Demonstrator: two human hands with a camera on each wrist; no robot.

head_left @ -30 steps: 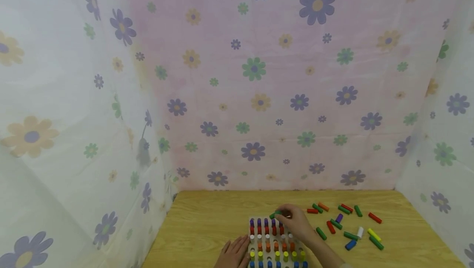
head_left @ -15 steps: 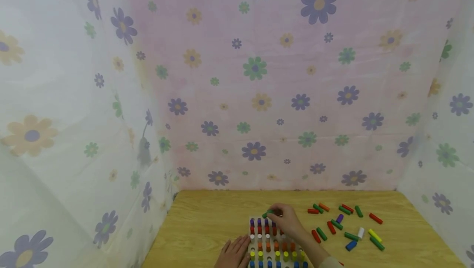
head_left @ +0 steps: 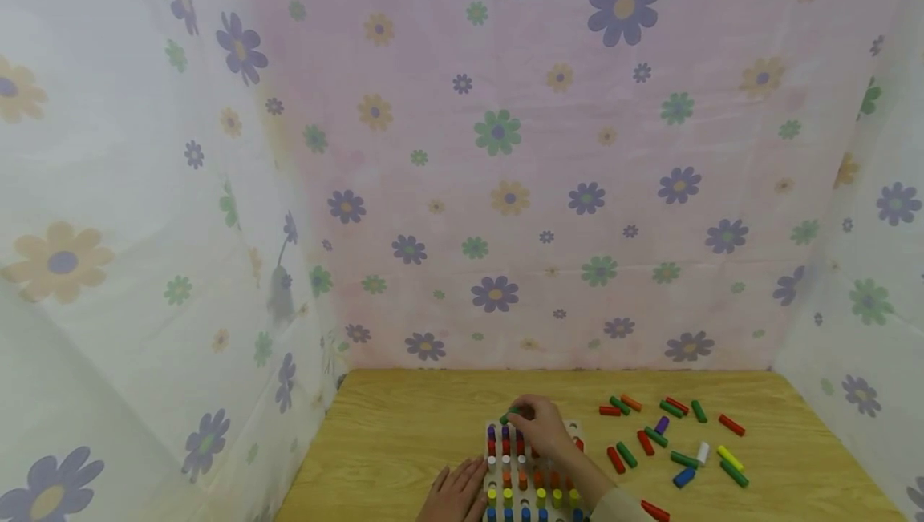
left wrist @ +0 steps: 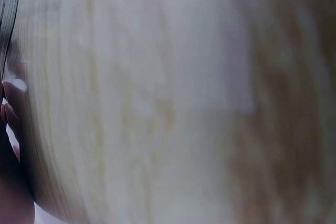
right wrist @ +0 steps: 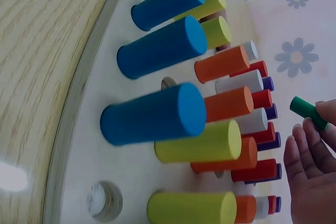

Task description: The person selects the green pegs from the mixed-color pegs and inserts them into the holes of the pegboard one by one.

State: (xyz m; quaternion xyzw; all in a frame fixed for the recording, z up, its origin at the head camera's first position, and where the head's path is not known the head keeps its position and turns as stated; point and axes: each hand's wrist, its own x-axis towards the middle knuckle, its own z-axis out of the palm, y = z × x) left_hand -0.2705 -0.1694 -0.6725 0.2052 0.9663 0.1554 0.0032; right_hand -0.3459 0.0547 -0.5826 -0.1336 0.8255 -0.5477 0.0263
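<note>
A pale pegboard (right wrist: 79, 156) lies at the table's front, with rows of purple, red, white, orange, yellow and blue pegs standing in it. My right hand (head_left: 540, 426) is over its far end and pinches a green peg (right wrist: 303, 108) between thumb and fingertips. In the head view that peg is tilted, just above the far purple row. My left hand (head_left: 455, 494) lies flat with fingers straight, its fingertips at the board's left edge. The left wrist view is mostly blurred wood, with part of a hand (left wrist: 14, 111) at its left border. My right forearm hides some pegs.
Loose pegs lie scattered on the wooden table (head_left: 404, 418) right of the board: several green and red ones, an orange peg (head_left: 631, 403), a white peg (head_left: 703, 453), a yellow peg (head_left: 730, 458) and a blue peg (head_left: 684, 478). Flower-patterned sheets (head_left: 498, 185) enclose the back and sides.
My right hand has moved left along the board's far edge with the green peg, from the right part of the purple row toward its left part. My left hand stays in place.
</note>
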